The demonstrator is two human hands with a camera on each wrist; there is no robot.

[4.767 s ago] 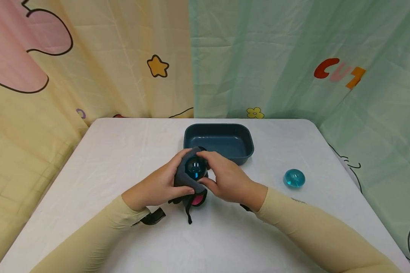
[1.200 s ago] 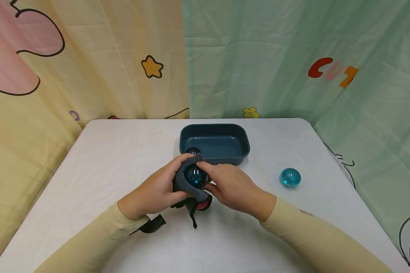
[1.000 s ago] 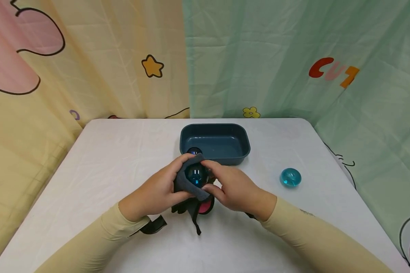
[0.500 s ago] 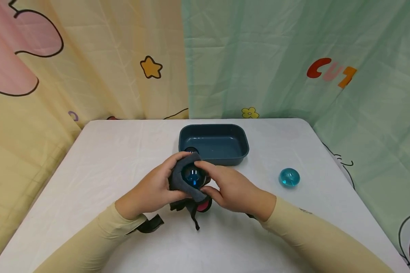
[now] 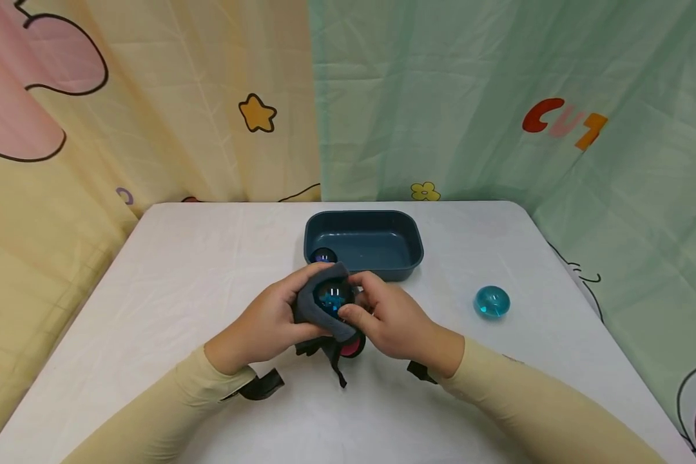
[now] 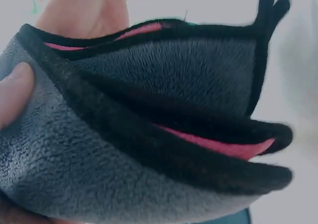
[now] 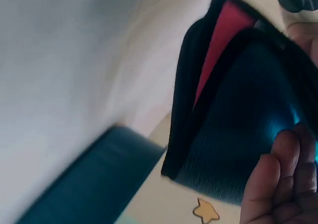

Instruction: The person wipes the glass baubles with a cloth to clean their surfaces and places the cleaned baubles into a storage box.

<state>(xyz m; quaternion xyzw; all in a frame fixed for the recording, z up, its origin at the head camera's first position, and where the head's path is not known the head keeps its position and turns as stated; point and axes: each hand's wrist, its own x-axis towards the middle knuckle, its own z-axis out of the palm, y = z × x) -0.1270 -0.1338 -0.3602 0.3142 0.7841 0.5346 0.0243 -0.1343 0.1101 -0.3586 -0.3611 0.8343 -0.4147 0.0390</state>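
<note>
Left hand (image 5: pixel 265 325) grips soft cloth (image 5: pixel 309 308); right hand (image 5: pixel 399 322) pinches glossy ball (image 5: pixel 331 294) nested in cloth. Ball likely slippery; best cupped through cloth.

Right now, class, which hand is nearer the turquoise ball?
Right. The right hand sits left of the turquoise ball, apart from it; the left hand is farther left, holding the cloth.

Both sleeved forearms (image 5: pixel 168 403) are slanting inward; the left grip (image 5: pixel 262 328) is spreading thumb (image 5: pixel 310 332) from forefinger (image 5: pixel 306 276), the right grip (image 5: pixel 397 317) bending its fingers (image 5: pixel 367 282).
</note>
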